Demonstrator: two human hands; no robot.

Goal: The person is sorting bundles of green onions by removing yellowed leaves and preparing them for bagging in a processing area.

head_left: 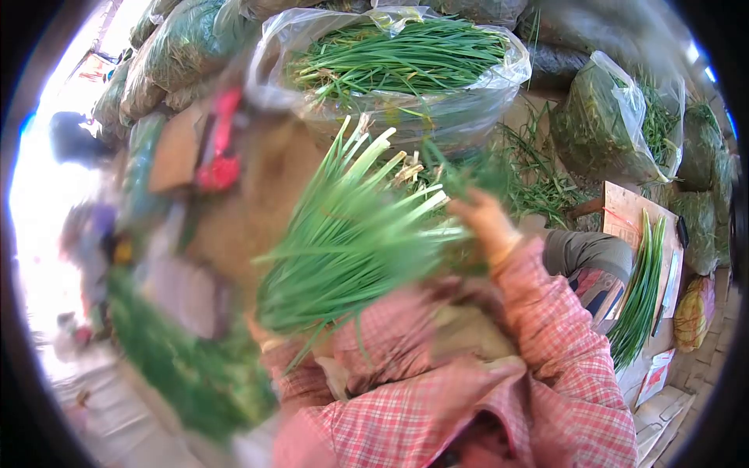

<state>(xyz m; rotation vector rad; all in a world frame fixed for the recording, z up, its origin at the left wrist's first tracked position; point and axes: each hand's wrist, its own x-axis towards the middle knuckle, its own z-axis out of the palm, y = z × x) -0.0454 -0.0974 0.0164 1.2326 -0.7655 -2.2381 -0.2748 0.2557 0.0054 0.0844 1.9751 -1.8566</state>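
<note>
A large bunch of chives (pixel 351 242) with long green leaves and pale stem ends lies over my left forearm and lap, its stem ends pointing up and right. My left hand (pixel 264 335) is at the lower left of the bunch, mostly hidden by the leaves and blurred, bearing it from below. Beside the stem ends, my right hand (pixel 485 222) is raised with fingers bent inward. Blurred green wisps show just above those fingers, and what they grip cannot be made out.
An open plastic bag (pixel 511 66) full of chives stands ahead. More filled bags (pixel 187 51) are stacked behind it. Loose leaves (pixel 538 168) litter the ground. At right, a neat bundle of chives (pixel 644 296) lies on a board (pixel 624 214). A cardboard box (pixel 175 152) stands left.
</note>
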